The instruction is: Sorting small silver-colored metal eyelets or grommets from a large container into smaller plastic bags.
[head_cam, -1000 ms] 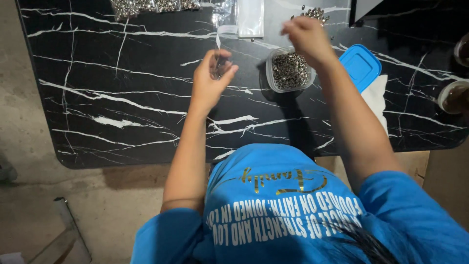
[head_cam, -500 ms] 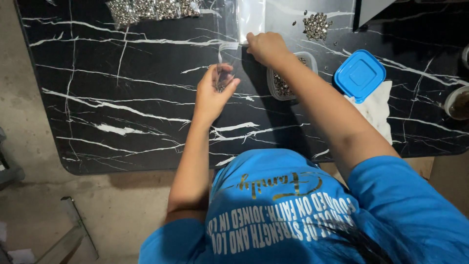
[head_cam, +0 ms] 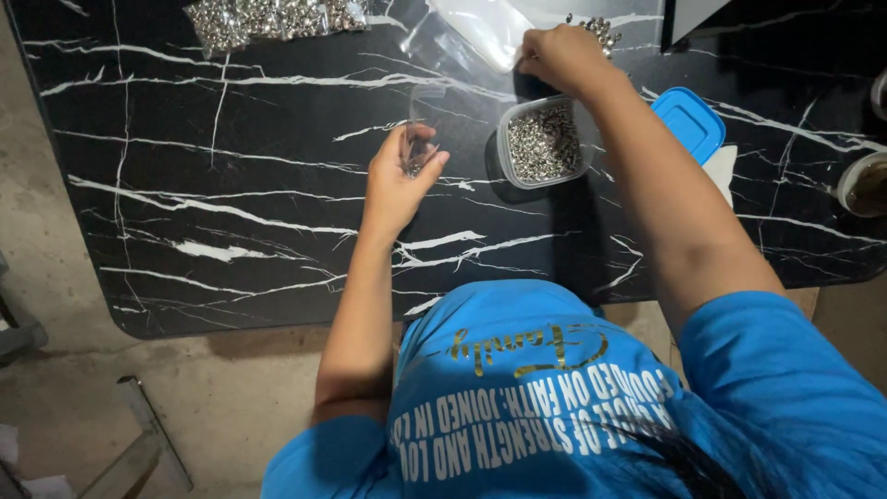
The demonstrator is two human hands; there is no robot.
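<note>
Since the moment before, the right hand has travelled from the clear plastic sheet at the far edge across to a spot just beyond the tub, and the left hand has stayed near the middle of the desk with its small bag held up. The black, white-veined desk carries everything. At its far left lies a big clear bag of silvery metal bits, well apart from both hands. The blue lid rests just right of the forearm, and a loose clear plastic sheet lies at the far edge beside the right hand. The open plastic tub, full of small metal pieces, sits between the hands, just near of the right one. The left hand's fingers are pinched on a small clear bag that stands upright with a few pieces at its bottom. A little loose heap of metal pieces lies just past the right hand, whose fingers are curled together; whether they grip anything I cannot tell. Judging from this, filling goes best if the left hand keeps the bag's mouth open and upright close to the tub, so that the pieces drop straight in and none scatter across the dark desk.
</note>
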